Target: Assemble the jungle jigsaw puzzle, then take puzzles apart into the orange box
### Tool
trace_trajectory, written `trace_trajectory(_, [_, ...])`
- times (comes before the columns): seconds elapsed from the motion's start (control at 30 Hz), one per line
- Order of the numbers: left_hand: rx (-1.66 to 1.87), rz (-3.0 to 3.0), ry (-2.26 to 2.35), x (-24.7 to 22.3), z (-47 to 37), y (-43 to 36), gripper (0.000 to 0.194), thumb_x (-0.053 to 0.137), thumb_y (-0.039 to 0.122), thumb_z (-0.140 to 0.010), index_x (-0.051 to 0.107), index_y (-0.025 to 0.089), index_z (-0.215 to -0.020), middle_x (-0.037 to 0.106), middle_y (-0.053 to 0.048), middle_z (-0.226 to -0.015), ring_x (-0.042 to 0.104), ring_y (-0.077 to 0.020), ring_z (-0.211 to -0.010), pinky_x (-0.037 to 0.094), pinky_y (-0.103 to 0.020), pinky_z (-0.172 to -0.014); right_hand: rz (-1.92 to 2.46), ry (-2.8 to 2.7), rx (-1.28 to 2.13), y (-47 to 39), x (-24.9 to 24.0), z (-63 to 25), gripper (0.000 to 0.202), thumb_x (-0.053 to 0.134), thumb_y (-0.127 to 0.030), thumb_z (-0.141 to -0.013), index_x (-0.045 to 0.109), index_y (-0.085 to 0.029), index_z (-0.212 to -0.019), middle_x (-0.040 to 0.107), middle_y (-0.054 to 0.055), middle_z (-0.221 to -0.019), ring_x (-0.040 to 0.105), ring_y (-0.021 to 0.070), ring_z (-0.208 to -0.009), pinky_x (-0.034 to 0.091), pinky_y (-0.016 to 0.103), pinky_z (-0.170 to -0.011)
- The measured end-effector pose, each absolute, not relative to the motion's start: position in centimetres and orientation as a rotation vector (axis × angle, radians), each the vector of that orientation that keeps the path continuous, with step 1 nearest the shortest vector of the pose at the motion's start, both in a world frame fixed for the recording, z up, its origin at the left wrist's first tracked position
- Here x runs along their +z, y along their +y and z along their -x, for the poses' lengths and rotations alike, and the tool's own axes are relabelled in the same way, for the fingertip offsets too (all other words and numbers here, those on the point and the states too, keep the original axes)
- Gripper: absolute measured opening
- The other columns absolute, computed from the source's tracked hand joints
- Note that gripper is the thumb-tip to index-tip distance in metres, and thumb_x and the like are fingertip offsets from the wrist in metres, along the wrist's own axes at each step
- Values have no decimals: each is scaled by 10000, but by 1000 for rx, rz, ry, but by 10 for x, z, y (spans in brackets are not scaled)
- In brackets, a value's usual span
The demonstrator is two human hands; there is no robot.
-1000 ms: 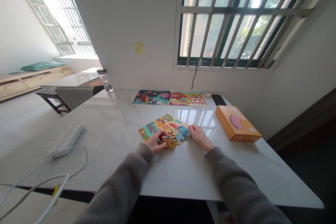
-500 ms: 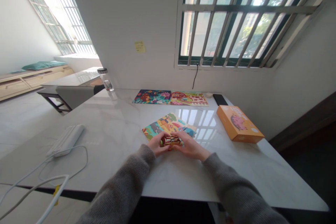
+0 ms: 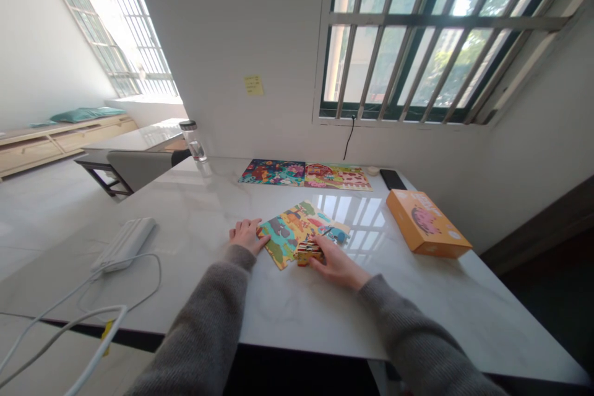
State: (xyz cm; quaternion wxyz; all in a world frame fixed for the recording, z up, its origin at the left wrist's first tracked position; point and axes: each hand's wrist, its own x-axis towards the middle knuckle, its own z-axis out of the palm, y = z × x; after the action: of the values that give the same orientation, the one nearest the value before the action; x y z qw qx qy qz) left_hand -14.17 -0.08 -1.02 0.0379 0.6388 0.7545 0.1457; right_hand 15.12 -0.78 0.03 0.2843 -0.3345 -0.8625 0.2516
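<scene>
A colourful, partly assembled jigsaw puzzle [image 3: 290, 226] with animal pictures lies flat on the table in front of me. My left hand [image 3: 247, 237] rests at the puzzle's left edge, its fingers spread and the thumb touching the border. In my right hand [image 3: 335, 262] is a small stack of puzzle pieces [image 3: 309, 253], gripped at its right side over the puzzle's near right part. The stack and hand hide some of the puzzle beneath them.
Two puzzle pictures [image 3: 273, 172] lie side by side near the wall. To the right are an orange box [image 3: 427, 224] and a black phone [image 3: 392, 179]. A clear bottle [image 3: 195, 143] stands at the back left. A white power strip [image 3: 127, 242] with cables lies at left.
My left hand has left the stack of puzzle pieces and moved left to the puzzle's edge, its fingers now spread. My right hand still holds the stack. The view has shifted slightly.
</scene>
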Motion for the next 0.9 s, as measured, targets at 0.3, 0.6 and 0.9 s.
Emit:
trace_trajectory(0.3, [1124, -1515, 1917, -16, 139, 15, 261, 719, 273, -702, 621, 190, -929, 628, -28, -875, 630, -212, -826, 480, -334, -817, 933, -2330, 651, -7, -1, -150, 342, 623, -260, -838, 555, -195, -1168, 641, 130, -1154, 598, 292, -1107, 476, 443, -981])
trace_trajectory(0.6, [1392, -1070, 1470, -12, 153, 26, 485, 712, 616, -660, 562, 177, -803, 550, 48, -519, 485, -110, -424, 309, -220, -425, 982, -2319, 732, -8, 0, -150, 349, 629, -261, -850, 546, -186, -1180, 627, 133, -1190, 587, 285, -1113, 468, 432, -977])
trace_trajectory(0.9, [1240, -1200, 901, 0, 100, -12, 478, 856, 489, -645, 533, 166, -786, 696, -24, -732, 664, -157, -634, 526, -284, -634, 1034, -2105, 864, -4, 10, -154, 327, 611, -286, -857, 546, -184, -1161, 657, 98, -1133, 617, 255, -1013, 486, 406, -916])
